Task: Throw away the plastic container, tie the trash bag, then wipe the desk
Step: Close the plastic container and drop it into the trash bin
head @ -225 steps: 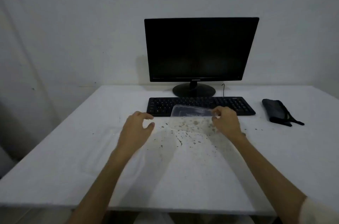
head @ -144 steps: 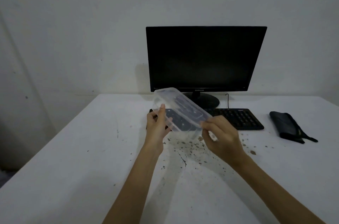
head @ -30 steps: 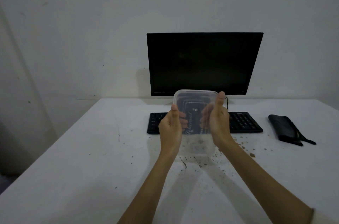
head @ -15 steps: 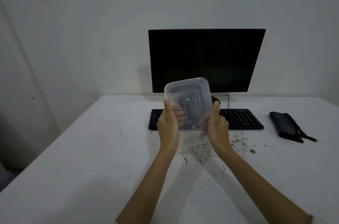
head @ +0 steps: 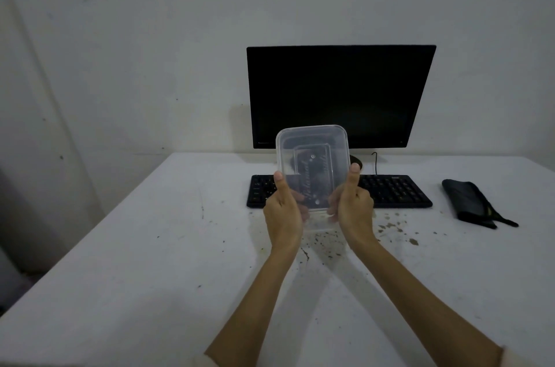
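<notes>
A clear plastic container (head: pixel 312 162) is held upright above the white desk (head: pixel 150 261), its open side facing me, in front of the keyboard. My left hand (head: pixel 282 216) grips its left edge with the thumb up along the rim. On the opposite edge my right hand (head: pixel 354 210) grips it the same way. Dark crumbs and specks (head: pixel 390 227) are scattered on the desk below and to the right of the hands. No trash bag is in view.
A black monitor (head: pixel 341 96) stands at the back against the wall, with a black keyboard (head: pixel 396 191) before it. A folded black cloth or pouch (head: pixel 468 203) lies at the right. The desk's left edge drops off toward the wall.
Both hands lifted the container off the desk and turned it upright. In the last half second it straightened from a leftward tilt and stayed at about the same height.
</notes>
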